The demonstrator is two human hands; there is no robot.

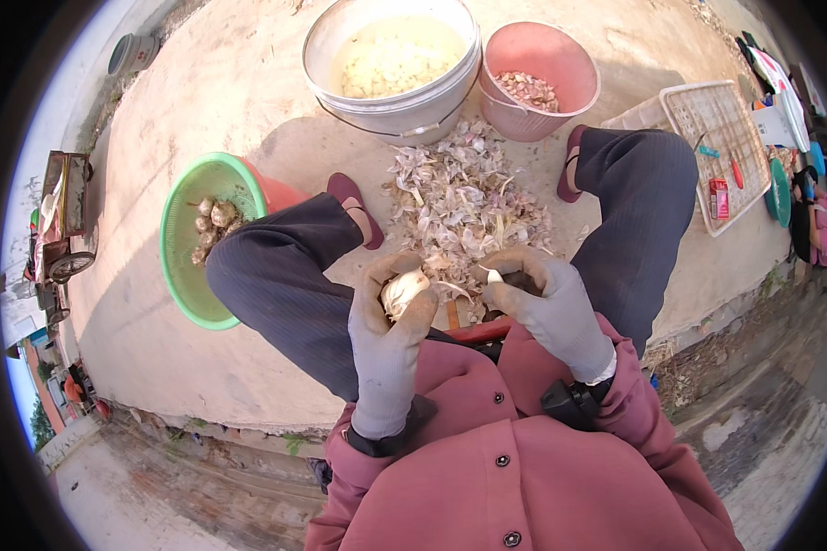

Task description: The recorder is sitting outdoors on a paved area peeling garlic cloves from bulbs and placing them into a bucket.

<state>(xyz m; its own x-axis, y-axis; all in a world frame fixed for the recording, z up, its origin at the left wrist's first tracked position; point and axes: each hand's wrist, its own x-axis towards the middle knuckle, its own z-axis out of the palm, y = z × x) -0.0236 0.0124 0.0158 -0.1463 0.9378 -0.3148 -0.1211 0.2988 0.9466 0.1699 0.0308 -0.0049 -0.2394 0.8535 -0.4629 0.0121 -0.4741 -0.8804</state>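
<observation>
My left hand [390, 335], in a grey work glove, is closed around a partly peeled garlic bulb [402, 293] in front of my lap. My right hand [556, 312], gloved the same way, is closed a short way to the right of it. A small white garlic clove [494, 275] sticks out between its thumb and fingers; the rest of its grip is in shadow. Beyond both hands, a heap of loose garlic skins [469, 202] lies on the ground between my feet.
Ahead stand a white bucket [404, 115] with pale peeled cloves in liquid and a pink bucket [524, 115] with unpeeled cloves. A green basket [179, 289] with whole bulbs sits at left. At right is a plastic crate [689, 106] bearing small items; a cart [64, 211] stands far left.
</observation>
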